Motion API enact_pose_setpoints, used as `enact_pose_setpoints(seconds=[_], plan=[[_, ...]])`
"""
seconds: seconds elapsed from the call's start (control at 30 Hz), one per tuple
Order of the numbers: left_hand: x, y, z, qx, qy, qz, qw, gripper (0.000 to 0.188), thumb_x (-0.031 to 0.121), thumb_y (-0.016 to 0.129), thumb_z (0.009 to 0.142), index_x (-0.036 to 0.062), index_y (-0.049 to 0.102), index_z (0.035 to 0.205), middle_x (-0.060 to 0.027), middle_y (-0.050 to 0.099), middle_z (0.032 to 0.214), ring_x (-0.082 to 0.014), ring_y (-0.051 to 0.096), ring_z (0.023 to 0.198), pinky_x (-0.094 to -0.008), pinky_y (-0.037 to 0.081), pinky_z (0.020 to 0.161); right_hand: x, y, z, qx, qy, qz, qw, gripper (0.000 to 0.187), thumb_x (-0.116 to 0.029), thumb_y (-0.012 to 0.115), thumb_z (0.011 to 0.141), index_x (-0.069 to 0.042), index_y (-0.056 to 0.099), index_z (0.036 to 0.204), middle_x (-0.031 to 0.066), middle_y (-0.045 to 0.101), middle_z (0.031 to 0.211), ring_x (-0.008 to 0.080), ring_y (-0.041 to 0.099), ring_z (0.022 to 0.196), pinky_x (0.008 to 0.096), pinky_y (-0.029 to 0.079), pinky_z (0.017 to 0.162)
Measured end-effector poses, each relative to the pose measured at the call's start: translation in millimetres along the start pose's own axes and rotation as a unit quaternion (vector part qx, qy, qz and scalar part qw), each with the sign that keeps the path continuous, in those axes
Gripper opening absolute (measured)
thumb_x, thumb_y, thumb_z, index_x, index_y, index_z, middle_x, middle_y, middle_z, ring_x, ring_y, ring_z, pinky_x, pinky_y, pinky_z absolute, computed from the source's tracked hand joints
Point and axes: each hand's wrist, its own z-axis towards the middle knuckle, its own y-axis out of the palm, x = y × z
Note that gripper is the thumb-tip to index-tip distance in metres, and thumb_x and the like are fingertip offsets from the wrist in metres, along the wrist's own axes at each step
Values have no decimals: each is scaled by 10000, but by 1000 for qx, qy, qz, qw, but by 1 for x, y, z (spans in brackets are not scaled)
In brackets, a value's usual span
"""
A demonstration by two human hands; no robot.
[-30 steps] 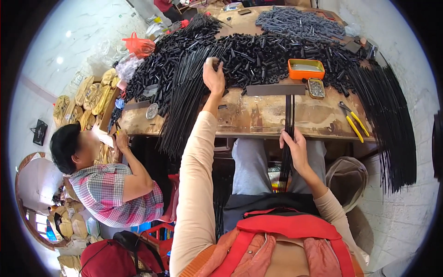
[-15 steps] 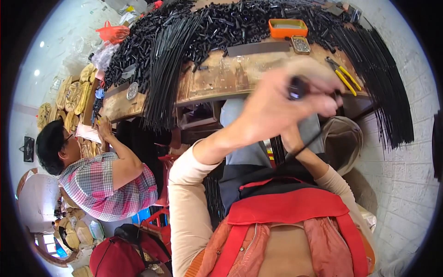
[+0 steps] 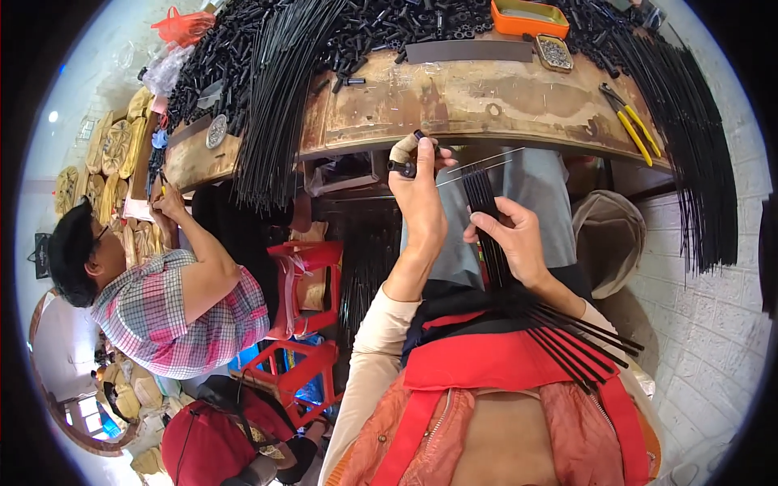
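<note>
My left hand is closed on small black tubular fittings, in front of the table's near edge. One of its fingers looks wrapped in a tan cover. Beside it, over my lap, my right hand pinches a bundle of thin black rods. Several fine metal wires stick out sideways at the bundle's upper end, towards my left hand. The rods' lower ends fan out across my red apron.
The wooden table carries heaped black fittings, hanging rod bundles, a dark strip, an orange tray, a dish of metal bits and yellow-handled pliers. A co-worker sits at left. A red stool stands between us.
My left hand has moved down and left from a blurred position high in front of the table. My right hand, mostly hidden before, now shows with the rod bundle. The view has shifted slightly.
</note>
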Motion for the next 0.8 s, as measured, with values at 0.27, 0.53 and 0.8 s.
enact_pose_setpoints(seconds=[0.27, 0.53, 0.8], plan=[[5, -16, -12, -65, -157, -74, 983, 180, 159, 627, 941, 17, 633, 1051, -78, 664, 978, -175, 667, 875, -285, 566, 784, -1, -12, 1, 10, 23, 14, 1000, 199, -138, 681, 898, 37, 637, 983, 87, 680, 807, 131, 662, 733, 249, 546, 690], [19, -12, -21, -81, -193, -91, 974, 211, 173, 663, 917, 31, 644, 1071, -86, 671, 1017, -184, 670, 922, -289, 571, 801, -5, -10, -1, -4, 20, 21, 1000, 204, -139, 680, 900, 37, 639, 995, 86, 679, 789, 134, 665, 728, 243, 539, 679], [19, -16, -21, -97, -198, -79, 972, 253, 167, 646, 928, 43, 624, 1147, -94, 669, 1037, -178, 663, 932, -297, 571, 804, -7, -8, -4, 5, 25, 31, 999, 149, -111, 659, 904, 17, 640, 978, 83, 674, 775, 139, 650, 700, 251, 518, 662]])
